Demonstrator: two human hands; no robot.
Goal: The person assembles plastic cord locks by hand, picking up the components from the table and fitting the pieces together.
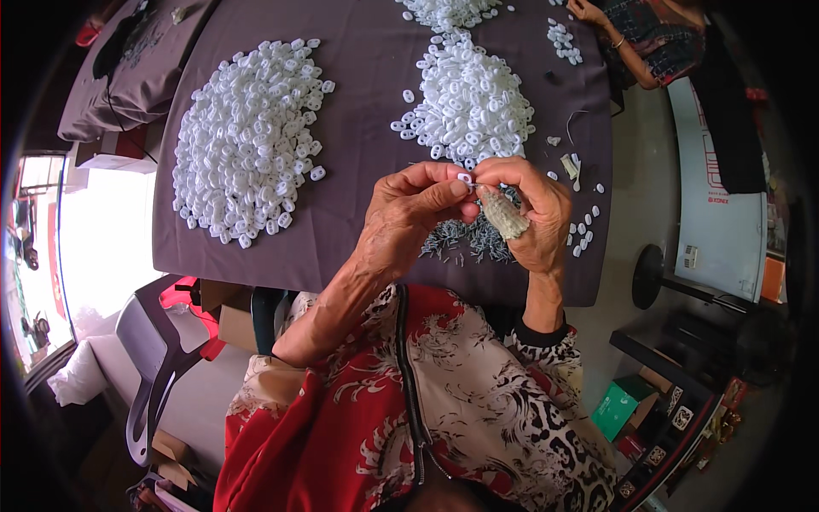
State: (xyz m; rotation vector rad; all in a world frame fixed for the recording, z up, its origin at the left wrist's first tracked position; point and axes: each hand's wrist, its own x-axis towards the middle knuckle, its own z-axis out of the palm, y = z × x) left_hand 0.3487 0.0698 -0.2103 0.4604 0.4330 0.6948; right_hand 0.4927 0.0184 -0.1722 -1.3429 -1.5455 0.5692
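Above the near part of the table, my left hand [418, 205] pinches a small white oval plastic piece [466, 180] with holes in it between thumb and fingers. Close against it, my right hand [533, 213] is closed around a thin tool with a lumpy beige wrapped grip [503, 213]. A fine metal tip reaches from the right fingers to the white piece; whether it sits inside a hole is too small to tell. Below both hands lies a pile of small dark grey-green slivers [486, 242], partly hidden by the right hand. Just beyond them rises a heap of matching white pieces [473, 98].
Another large white heap [247, 141] covers the left of the brown tablecloth [358, 94]. Several loose pieces [582, 230] and a beige scrap [569, 166] lie near the right edge. Another person's hand [589, 12] is at the far right. A grey chair [153, 333] stands left.
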